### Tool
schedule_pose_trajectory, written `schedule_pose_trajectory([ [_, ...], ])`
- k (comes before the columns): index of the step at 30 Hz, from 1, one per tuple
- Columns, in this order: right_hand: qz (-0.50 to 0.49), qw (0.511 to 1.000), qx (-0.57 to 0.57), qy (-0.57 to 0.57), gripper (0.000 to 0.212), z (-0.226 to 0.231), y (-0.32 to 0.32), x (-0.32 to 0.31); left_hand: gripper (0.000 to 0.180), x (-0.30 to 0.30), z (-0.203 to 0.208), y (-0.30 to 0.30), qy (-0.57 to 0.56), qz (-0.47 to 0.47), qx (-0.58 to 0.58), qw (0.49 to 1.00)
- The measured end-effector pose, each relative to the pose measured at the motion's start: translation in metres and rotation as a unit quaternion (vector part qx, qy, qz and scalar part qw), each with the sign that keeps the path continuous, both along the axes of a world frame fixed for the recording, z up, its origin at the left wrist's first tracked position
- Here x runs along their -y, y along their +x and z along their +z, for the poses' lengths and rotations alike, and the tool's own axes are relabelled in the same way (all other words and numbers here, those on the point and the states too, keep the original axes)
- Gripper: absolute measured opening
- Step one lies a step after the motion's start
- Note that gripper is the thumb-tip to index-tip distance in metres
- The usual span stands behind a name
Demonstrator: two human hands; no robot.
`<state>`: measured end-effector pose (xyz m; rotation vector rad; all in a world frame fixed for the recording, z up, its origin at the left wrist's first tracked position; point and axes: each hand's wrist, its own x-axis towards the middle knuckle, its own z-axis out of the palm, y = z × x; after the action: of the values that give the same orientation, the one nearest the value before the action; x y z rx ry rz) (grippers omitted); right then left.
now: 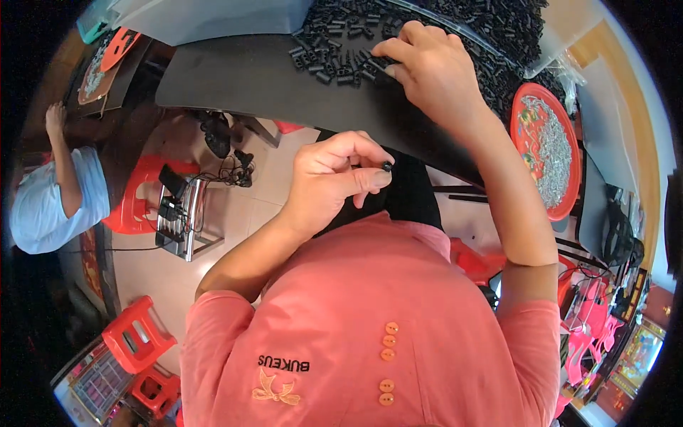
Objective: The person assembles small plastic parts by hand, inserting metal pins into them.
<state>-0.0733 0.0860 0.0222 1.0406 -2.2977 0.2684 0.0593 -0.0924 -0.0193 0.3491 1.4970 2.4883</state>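
Note:
My left hand (334,171) is closed in a pinch in front of my body. A small black plastic piece (387,166) shows between its thumb and index fingertips, mostly covered by them. Over the table, my right hand (434,67) reaches down to a spread heap of short black plastic tubes (334,53). Its fingers are bent, and the thumb and index tips are apart at the near side of the heap. Black tubes lie around and between those tips; none is plainly lifted.
The heap lies on a dark table (228,78). A grey plastic bin (213,21) stands at its far left. On the right, a red oval tray (523,107) holds many small silvery pieces. Another person (60,199) sits at left. Red stools (139,334) stand on the floor.

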Motion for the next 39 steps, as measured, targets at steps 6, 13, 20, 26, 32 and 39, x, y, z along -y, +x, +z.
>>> schedule_pose_trajectory([
  [6,-0.098,0.987,0.025,0.124,0.023,0.019,-0.010,0.003,0.013,0.007,0.003,-0.008,-0.006,0.027,-0.032,0.999],
  [13,0.003,0.994,0.074,0.087,0.020,0.010,-0.023,0.023,0.012,0.006,0.004,-0.011,0.004,0.035,-0.027,0.999],
  [20,-0.015,0.991,0.099,0.087,0.018,0.004,-0.026,0.022,0.012,0.009,0.005,-0.014,0.010,0.040,-0.028,0.999],
  [26,-0.002,0.993,0.083,0.080,0.016,-0.001,-0.028,0.026,0.012,0.007,0.012,-0.019,0.015,0.041,-0.015,0.999],
  [32,-0.005,0.995,0.074,0.070,0.017,-0.005,-0.027,0.027,0.012,0.004,0.017,-0.028,0.021,0.062,0.056,0.996],
  [39,0.014,0.996,0.071,0.052,0.018,-0.007,-0.025,0.028,0.013,0.003,0.024,-0.037,0.021,0.083,0.092,0.992],
])
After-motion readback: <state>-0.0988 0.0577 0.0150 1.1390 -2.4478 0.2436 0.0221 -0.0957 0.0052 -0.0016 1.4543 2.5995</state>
